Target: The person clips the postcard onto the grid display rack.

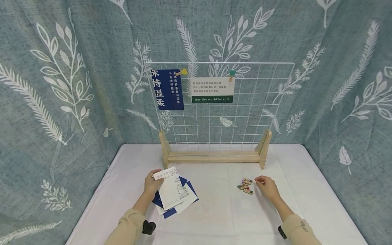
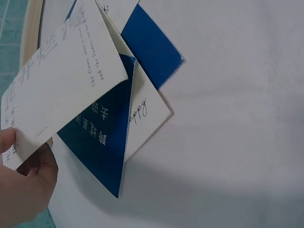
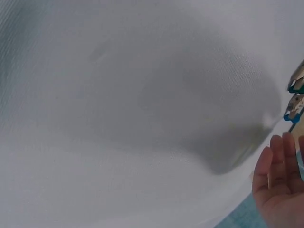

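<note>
My left hand [image 1: 152, 185] pinches the edge of a white card [image 1: 170, 192] printed with grey characters, thumb on top. Under that card lies a loose stack of blue and white cards [image 1: 190, 203] on the table. In the left wrist view the white card [image 2: 71, 71] is tilted above a blue card [image 2: 107, 142]. To the right, my right hand [image 1: 267, 189] hovers beside a small pile of wooden clothespins [image 1: 245, 187]. Its fingers [image 3: 277, 161] look relaxed in the right wrist view, just short of the clothespins [image 3: 294, 105], and no held thing shows.
Behind the hands stands a white wire grid [image 1: 214, 122] on a wooden base [image 1: 214, 159]. A blue card [image 1: 168, 90] hangs from it by a yellow clothespin [image 1: 182, 71], and a white-and-green card [image 1: 212, 90] by a teal one [image 1: 232, 75]. Patterned curtains [image 1: 92, 112] surround the white-covered table [image 1: 220, 211].
</note>
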The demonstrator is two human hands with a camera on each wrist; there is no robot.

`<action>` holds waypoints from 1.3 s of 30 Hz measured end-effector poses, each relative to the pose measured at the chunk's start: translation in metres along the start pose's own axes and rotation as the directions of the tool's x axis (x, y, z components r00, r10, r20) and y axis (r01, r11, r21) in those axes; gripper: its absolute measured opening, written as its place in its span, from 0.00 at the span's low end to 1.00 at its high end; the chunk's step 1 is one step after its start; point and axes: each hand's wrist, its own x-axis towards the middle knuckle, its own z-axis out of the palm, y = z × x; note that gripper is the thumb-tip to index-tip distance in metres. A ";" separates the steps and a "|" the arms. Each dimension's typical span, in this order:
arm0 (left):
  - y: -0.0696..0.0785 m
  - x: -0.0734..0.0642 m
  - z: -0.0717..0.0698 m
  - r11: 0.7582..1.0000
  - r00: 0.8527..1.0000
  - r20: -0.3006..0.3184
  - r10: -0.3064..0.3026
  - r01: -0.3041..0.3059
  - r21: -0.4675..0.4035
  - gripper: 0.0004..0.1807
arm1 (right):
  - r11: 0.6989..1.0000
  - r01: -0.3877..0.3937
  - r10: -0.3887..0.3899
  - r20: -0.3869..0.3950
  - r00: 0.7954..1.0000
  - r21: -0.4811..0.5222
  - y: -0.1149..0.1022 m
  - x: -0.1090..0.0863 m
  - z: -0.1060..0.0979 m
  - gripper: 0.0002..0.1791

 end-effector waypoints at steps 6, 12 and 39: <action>0.006 -0.005 0.009 0.991 0.991 -0.088 0.100 -0.091 0.101 0.26 | 0.999 -0.035 0.035 -0.029 0.999 -0.007 -0.001 0.003 -0.004 0.07; 0.010 -0.008 0.017 0.918 0.962 -0.060 0.266 -0.234 0.319 0.08 | 0.994 -0.106 0.105 -0.042 0.994 -0.014 -0.004 0.007 -0.010 0.09; 0.025 -0.033 0.036 1.000 0.987 0.159 0.019 -0.021 0.010 0.22 | 0.902 -0.377 0.374 0.056 0.926 0.211 0.015 0.020 0.017 0.19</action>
